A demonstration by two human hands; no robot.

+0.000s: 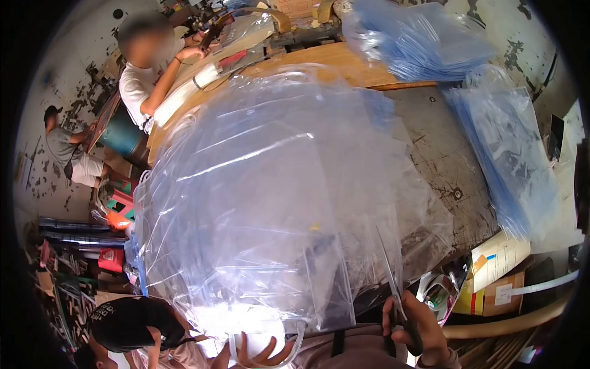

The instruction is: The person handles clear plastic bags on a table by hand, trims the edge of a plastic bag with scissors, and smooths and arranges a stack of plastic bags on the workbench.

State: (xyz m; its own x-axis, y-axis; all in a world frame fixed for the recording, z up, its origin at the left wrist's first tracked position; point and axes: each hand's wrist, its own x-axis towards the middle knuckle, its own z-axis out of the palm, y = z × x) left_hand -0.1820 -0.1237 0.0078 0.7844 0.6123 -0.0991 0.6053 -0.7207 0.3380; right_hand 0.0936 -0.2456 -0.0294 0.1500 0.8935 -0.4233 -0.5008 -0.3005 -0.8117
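A wide pile of clear plastic bags with loop handles covers much of the worktable. My left hand is at the table's near edge, its fingers spread at a clear plastic handle loop. Whether the fingers bear on the loop is hard to make out. In my right hand is a pair of scissors, the fingers wrapped round the dark handles. Its long blades point up and away over the near right side of the bags.
Bluish plastic bags are stacked at the back right and far right. A cardboard box stands below the right edge. One person works across the table; another bends at lower left; a third is farther back.
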